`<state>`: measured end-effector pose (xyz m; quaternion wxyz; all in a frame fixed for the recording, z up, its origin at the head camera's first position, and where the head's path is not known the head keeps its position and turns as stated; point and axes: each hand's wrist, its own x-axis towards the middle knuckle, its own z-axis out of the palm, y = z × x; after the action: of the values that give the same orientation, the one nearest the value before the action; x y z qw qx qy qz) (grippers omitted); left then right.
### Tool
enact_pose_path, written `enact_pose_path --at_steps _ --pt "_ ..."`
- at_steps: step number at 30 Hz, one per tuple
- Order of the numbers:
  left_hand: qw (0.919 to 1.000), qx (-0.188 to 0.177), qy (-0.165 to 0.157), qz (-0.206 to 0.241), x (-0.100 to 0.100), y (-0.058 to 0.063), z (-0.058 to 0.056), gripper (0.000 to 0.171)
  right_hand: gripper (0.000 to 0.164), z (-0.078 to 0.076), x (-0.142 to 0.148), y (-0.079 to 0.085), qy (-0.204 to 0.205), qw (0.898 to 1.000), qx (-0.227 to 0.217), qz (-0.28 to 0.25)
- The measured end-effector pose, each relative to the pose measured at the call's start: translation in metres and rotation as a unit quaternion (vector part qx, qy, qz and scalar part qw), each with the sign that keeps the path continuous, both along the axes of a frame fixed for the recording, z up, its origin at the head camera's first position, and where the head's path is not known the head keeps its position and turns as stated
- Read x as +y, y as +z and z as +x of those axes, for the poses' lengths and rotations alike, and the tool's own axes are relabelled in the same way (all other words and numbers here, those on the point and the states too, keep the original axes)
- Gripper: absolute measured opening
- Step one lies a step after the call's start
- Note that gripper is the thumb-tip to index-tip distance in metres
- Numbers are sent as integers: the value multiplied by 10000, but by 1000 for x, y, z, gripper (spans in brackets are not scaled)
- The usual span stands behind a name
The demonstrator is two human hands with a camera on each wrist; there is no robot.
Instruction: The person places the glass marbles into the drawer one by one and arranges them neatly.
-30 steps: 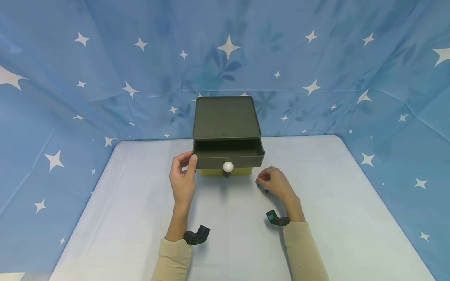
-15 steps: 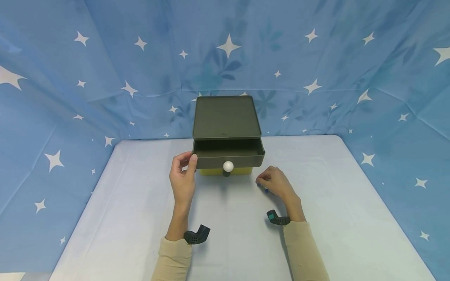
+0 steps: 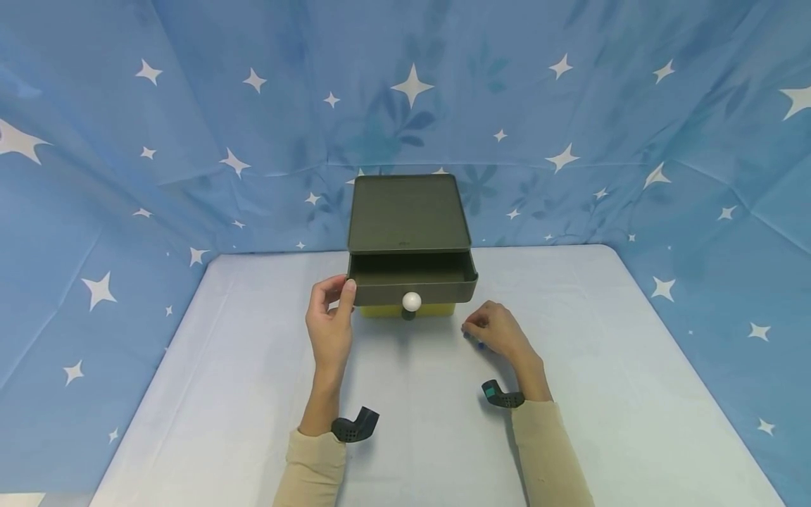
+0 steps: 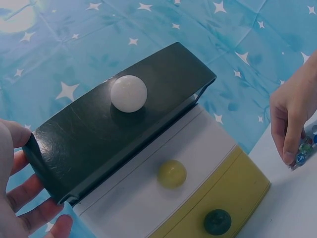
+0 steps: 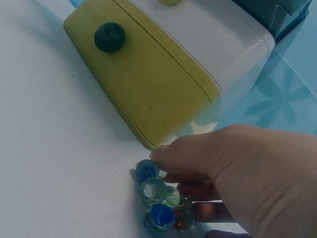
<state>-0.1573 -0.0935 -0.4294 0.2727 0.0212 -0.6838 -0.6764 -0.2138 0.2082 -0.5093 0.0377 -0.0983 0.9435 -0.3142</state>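
A mini chest of drawers [image 3: 408, 211] stands at the table's back, its dark green top drawer [image 4: 148, 109] pulled out. At that drawer's left front corner, my left hand [image 3: 328, 331] grips the edge between thumb and fingers. Several glass marbles [image 5: 161, 216], clear with blue, green and reddish swirls, lie clustered on the table right of the chest. My right hand [image 3: 498, 331] has its fingers curled against them, thumb at the nearest blue marble [image 5: 147, 170]. Its palm hides part of the cluster in the head view. The visible part of the open drawer holds nothing.
Below the green drawer are a white drawer [image 4: 133, 173] with a yellow knob [image 4: 172, 174] and a yellow drawer [image 5: 148, 84] with a green knob [image 5: 109, 37]. A white knob [image 3: 411, 302] juts forward from the open drawer. A blue starry curtain [image 3: 253, 127] hangs behind the white table [image 3: 253, 394].
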Motion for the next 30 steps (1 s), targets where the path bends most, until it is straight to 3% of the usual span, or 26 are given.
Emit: enact_pose_path --at_steps 30 --pt "10000 -19 -37 61 0 -1 -1 30 17 2 1 6 -151 9982 524 -258"
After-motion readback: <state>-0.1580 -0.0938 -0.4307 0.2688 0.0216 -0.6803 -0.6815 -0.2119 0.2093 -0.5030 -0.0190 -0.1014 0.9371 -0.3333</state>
